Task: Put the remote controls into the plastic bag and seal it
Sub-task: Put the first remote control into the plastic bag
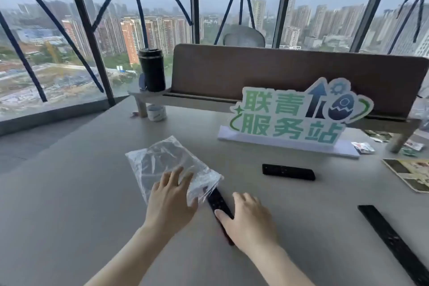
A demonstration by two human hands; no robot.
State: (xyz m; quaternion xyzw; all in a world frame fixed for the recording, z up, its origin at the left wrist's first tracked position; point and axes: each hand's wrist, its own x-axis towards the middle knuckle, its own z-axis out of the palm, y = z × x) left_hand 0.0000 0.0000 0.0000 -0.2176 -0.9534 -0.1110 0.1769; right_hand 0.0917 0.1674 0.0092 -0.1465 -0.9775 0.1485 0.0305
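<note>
A clear plastic bag (162,160) lies flat on the grey table (81,204), its mouth toward me. My left hand (170,199) rests flat on the bag's near corner, fingers spread. A black remote control (217,202) lies with its far tip at the bag's mouth. My right hand (249,220) rests on its near end, thumb along its side, partly hiding it. A second black remote (288,171) lies crosswise farther right. A third, longer black remote (394,242) lies at the right edge.
A green-and-white sign (294,118) on a white base stands behind the remotes. A wooden shelf riser (255,97) with a brown back panel carries a black tumbler (152,69). A small white cup (157,112), snack packets (363,147) and a printed booklet (413,173) lie around.
</note>
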